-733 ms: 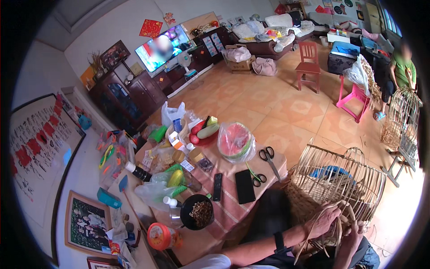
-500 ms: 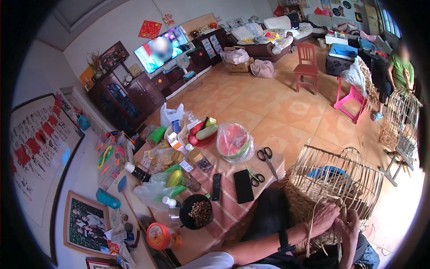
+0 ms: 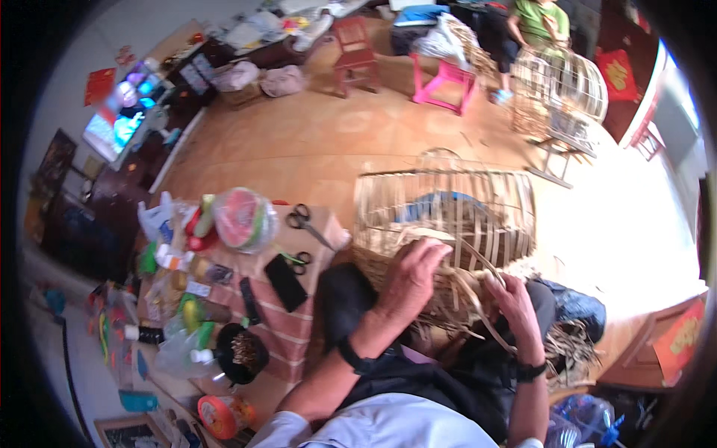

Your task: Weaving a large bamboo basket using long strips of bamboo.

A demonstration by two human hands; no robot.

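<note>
A large open-ribbed basket (image 3: 447, 181) of bamboo-like strips lies across my lap, woven densely toward my side. My left hand (image 3: 412, 278) is at its woven edge, fingers closed on a flat strip there. My right hand (image 3: 514, 297) is a little to the right and lower, pinching a long pale strip (image 3: 476, 300) that loops down between the hands. Inside the basket, partly hidden by the ribs, is something blue (image 3: 441, 203). Motion blur softens the fingertips.
At left, a cloth-covered table (image 3: 287, 336) holds scissors (image 3: 310, 224), a phone (image 3: 285, 282), a wrapped melon (image 3: 244, 219) and a black bowl (image 3: 240, 353). Loose strips (image 3: 571, 351) lie at right beside a black bag (image 3: 575, 308). Beyond, a person (image 3: 539, 26) sits behind another basket (image 3: 560, 82).
My view has swung right, so table and basket appear farther left. My hands, close together before, are now apart, the left at the basket's edge and the right with the strip.
</note>
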